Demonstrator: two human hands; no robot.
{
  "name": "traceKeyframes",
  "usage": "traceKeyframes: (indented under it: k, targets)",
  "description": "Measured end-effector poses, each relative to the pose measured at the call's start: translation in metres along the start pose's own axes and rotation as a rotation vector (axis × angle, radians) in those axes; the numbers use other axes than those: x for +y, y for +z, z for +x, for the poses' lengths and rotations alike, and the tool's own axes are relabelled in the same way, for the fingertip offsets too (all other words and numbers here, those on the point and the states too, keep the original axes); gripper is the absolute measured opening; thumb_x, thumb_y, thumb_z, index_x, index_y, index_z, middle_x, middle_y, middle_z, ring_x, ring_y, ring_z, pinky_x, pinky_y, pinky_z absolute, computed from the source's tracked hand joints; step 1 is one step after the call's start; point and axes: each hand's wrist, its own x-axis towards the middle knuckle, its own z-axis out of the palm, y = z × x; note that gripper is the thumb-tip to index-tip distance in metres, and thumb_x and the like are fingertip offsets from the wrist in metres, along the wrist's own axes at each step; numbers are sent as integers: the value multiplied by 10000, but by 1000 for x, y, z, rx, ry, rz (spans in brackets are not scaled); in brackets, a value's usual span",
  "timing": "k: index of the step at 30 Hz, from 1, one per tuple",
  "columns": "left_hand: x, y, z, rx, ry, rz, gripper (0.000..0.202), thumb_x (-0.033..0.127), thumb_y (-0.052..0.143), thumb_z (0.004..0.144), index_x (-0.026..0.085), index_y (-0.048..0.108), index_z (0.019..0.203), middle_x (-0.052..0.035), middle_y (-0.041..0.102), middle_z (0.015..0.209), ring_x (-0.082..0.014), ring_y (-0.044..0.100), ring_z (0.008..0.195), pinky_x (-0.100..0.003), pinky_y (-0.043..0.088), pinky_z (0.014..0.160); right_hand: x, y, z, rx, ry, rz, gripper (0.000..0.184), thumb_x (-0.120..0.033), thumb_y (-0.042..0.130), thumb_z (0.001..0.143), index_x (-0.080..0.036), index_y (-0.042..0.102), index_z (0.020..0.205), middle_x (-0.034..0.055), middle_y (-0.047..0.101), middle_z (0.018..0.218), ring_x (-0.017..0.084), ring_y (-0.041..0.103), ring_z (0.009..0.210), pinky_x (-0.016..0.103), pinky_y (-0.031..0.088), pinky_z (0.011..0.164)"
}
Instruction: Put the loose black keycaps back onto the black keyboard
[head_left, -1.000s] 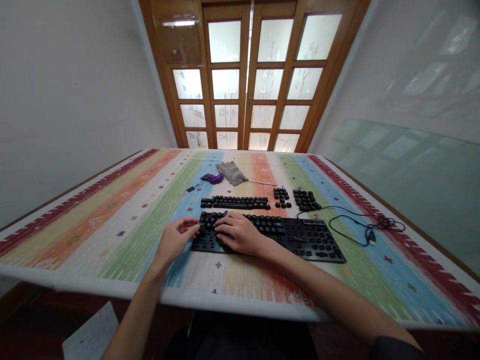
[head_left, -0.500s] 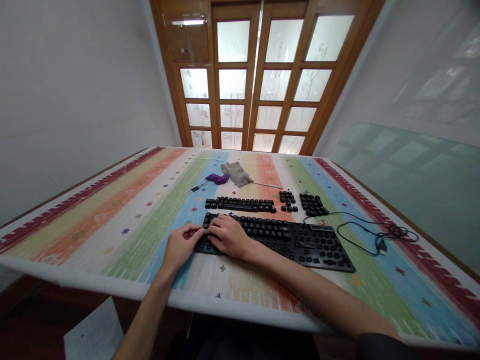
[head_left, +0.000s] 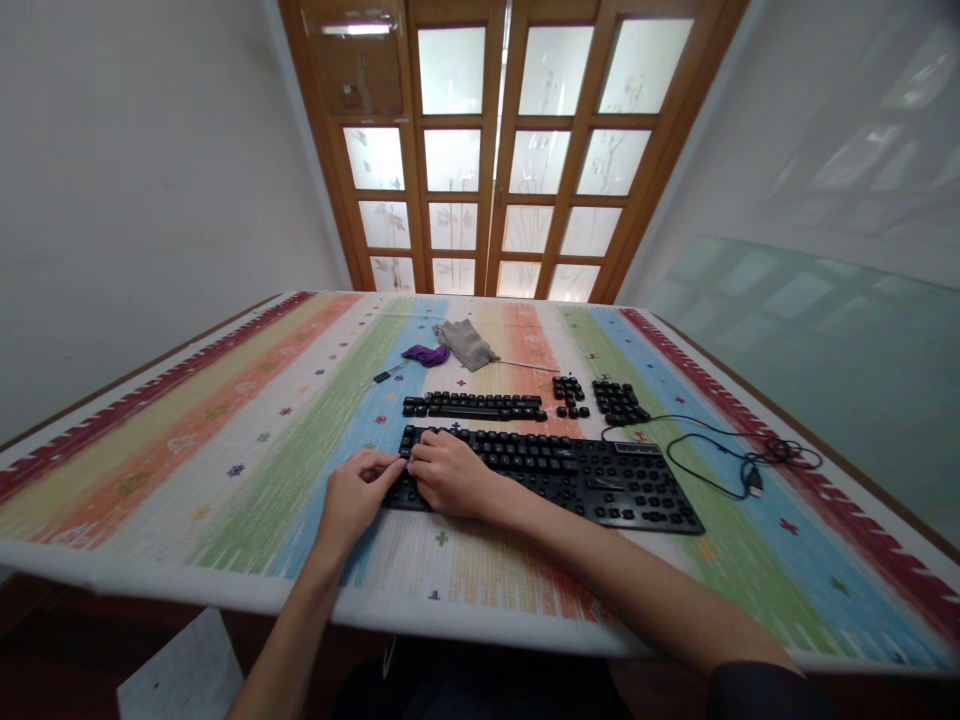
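A black keyboard (head_left: pixel 622 508) lies across the front half of the table; many of its key positions on the right and front are bare of caps, while the back left still carries caps. My left hand (head_left: pixel 360 487) is at the keyboard's left end, thumb and fingers pinched together. Right beside it, my right hand (head_left: pixel 450 474) rests over the left part of the keyboard with fingers curled down. The fingertips of both hands nearly meet; whatever is between them is too small to make out. Behind the keyboard, loose black keycaps (head_left: pixel 472 401) lie in rows.
More loose keycaps form a small group (head_left: pixel 568 390) and a number-pad block (head_left: pixel 616 401). A coiled cable (head_left: pixel 780 452) with a USB plug lies right. Further back are a grey cloth (head_left: pixel 466 344), a purple cloth (head_left: pixel 426 355), a thin rod (head_left: pixel 529 366) and a small black-handled tool (head_left: pixel 383 377).
The whole view has shifted slightly, so the table's things appear a little further left. Both hands stay at the keyboard's left end, with only slight finger movement.
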Motion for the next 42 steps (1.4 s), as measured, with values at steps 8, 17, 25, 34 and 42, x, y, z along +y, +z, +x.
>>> traceKeyframes:
  k: [8,17,25,34,42]
  targets:
    - [-5,2,-2,8,22,101,283,455,634,778,199,717,692,-60,724,767,-211,668,690,-300,528,639,2,-6,12,-49,-89,-4,89,-165,601,816,-151,676,770,97,650,806,243,522,867,358,406,715]
    - [-2,4,-9,86,220,212,238,353,543,896,189,712,933,-70,701,918,-200,670,743,-334,549,741,66,-3,34,140,323,123,155,-139,599,861,-147,754,861,87,719,901,222,538,879,355,428,848]
    - [-10,6,-9,98,313,223,203,308,547,908,204,720,887,-84,709,963,-244,666,927,-398,545,877,96,8,51,-15,471,66,229,-172,559,900,-135,784,928,101,755,1019,227,580,959,356,396,937]
    - [-9,7,-9,111,347,235,190,286,543,914,208,712,879,-73,708,944,-241,655,923,-395,540,873,92,8,68,-85,599,32,227,-227,588,878,-147,798,912,146,762,964,301,597,991,384,445,879]
    - [-8,7,-9,95,338,230,184,286,543,908,217,711,881,-72,709,940,-245,651,924,-407,535,881,96,12,72,-88,687,78,237,-155,568,862,-174,789,945,100,766,973,273,621,1002,340,461,869]
